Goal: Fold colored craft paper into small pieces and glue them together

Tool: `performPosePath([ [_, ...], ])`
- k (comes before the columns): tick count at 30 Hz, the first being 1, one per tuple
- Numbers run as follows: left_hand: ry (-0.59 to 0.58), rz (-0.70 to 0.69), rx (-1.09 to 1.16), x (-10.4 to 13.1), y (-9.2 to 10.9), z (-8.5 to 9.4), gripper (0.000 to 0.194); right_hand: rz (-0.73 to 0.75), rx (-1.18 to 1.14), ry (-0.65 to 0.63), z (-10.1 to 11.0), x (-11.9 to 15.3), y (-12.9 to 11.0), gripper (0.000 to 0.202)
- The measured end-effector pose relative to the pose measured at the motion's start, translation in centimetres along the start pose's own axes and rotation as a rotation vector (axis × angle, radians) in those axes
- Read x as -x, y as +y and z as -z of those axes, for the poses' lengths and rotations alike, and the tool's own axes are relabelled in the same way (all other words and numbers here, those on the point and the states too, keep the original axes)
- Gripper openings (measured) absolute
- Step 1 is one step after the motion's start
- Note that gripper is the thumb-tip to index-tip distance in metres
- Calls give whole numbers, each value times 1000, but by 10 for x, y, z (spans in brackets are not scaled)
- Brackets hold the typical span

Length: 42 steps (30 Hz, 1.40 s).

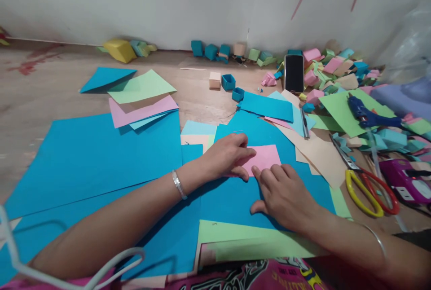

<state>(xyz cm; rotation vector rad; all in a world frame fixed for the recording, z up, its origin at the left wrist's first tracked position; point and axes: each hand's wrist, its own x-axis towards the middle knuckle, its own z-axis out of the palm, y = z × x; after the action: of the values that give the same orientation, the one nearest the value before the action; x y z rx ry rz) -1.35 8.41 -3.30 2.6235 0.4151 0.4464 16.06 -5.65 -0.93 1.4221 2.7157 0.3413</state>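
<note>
A small pink paper rectangle (pixel 266 157) lies on blue sheets (pixel 229 200) in front of me. My left hand (pixel 229 157) rests over its left end, fingers spread and touching the paper. At its lower right edge, the index fingertip of my right hand (pixel 281 191) presses down, with the thumb held apart on the blue sheet. Neither hand grips anything. The part of the pink piece beneath my left hand is hidden.
Scissors (pixel 365 191), a glue gun (pixel 365 112) and a purple device (pixel 406 182) lie at the right. Behind are a phone (pixel 294 73), many small paper boxes and a blue strip (pixel 267 107). Folded sheets (pixel 143 87) lie at the left; a white curved frame (pixel 13 245) is nearer.
</note>
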Motion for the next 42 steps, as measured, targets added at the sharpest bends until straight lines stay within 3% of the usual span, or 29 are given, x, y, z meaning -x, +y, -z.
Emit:
performPosePath([
  [7,-48,14,-40,-2,0,1,65,-190,91,-20,-5,40,3,70],
  [12,-49,8,-59,-3,-1,1,66,-277,166,41,14,43,19,49],
  [14,-52,-3,-66,-3,-1,2,61,-209,91,75,20,33,21,41],
  [16,-59,-13,-77,-3,-1,3,49,-40,-43,85,18,20,21,47],
  [18,-53,-15,-99,-3,-1,3,33,118,-151,39,8,9,20,58],
  [20,-45,-39,-132,-2,-3,2,28,186,-186,-4,-5,3,21,64],
  [24,-66,-115,-174,-1,-5,4,29,207,-191,-13,-18,2,24,69],
  [31,-120,-116,-176,-2,-5,10,29,216,-138,-42,-8,-20,24,63],
  [37,-116,-104,-120,-2,-9,6,17,237,-80,-30,-5,-48,16,61],
  [42,-125,-103,-119,-1,-9,6,16,233,-52,-3,-2,-50,12,60],
])
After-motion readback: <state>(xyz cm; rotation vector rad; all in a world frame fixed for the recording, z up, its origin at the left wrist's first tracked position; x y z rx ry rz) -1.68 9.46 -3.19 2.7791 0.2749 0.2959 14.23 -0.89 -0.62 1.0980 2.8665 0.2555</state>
